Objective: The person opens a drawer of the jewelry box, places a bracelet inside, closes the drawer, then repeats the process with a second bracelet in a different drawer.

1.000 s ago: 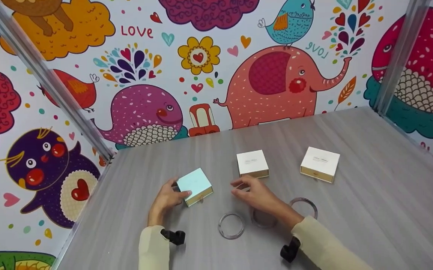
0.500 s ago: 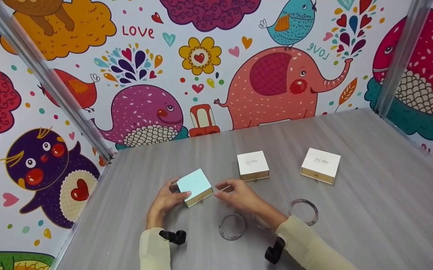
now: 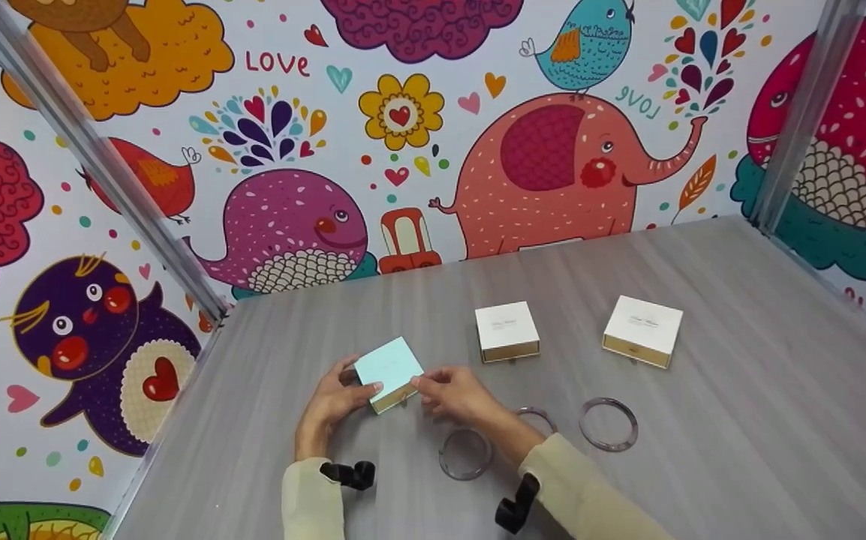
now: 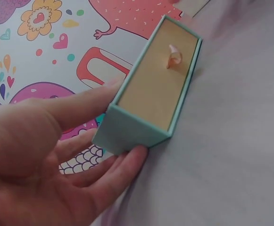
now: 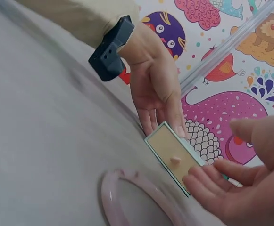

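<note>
A mint-green drawer-style gift box (image 3: 388,361) with a gold front sits on the table's left half. My left hand (image 3: 330,401) grips it from the left, the thumb at its front top edge and the fingers round its side. In the left wrist view a small ribbon pull tab (image 4: 174,58) sticks out of the gold front. My right hand (image 3: 457,394) is at the box's right end. In the right wrist view its fingers (image 5: 203,181) overlap that end, while the thumb stands apart from them.
Nearest the right forearm lie a bangle (image 3: 465,478) and a second bangle (image 3: 549,420), partly hidden by it. A third bangle (image 3: 634,431) lies farther right. Behind stand a white box (image 3: 506,324) and another white box (image 3: 643,321). A patterned wall (image 3: 418,172) closes the back.
My right hand has moved left, from in front of the middle white box to the mint-green box's right end. My left hand keeps its grip on the box.
</note>
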The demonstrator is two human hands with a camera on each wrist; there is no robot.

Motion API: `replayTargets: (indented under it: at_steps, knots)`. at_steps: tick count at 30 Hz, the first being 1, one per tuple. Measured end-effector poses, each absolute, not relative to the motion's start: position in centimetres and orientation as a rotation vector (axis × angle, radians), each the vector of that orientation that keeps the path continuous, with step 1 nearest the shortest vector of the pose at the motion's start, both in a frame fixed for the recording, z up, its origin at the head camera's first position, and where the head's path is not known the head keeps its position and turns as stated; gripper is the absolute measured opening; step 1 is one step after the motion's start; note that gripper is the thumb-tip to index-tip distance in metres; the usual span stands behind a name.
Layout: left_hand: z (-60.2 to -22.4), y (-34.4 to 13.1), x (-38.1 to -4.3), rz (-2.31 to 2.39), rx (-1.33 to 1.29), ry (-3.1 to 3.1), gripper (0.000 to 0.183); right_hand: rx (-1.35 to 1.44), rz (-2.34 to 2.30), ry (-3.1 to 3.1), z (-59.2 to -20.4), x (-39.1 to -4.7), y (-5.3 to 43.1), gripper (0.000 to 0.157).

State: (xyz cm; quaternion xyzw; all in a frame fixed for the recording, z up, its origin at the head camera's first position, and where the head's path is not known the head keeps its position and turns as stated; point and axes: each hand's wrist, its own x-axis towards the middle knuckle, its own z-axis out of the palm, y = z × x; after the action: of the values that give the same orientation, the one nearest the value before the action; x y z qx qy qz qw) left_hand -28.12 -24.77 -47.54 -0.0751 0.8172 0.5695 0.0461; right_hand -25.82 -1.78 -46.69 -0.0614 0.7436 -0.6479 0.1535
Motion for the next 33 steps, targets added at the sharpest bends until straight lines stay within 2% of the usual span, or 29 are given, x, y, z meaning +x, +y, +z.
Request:
replayTargets:
  at_steps: [17,33]
  knots:
    - [-47.5,-25.0,-28.0,1.760,-0.251,2.460,0.089,-0.049,-1.797,2.209,-47.7,-26.2,-4.1,0.029]
    - [-47.2,-25.0,-28.2,1.729,-0.240,2.471,0.087,0.037,-1.552,2.488,-47.7,-26.9,-5.6,0.021]
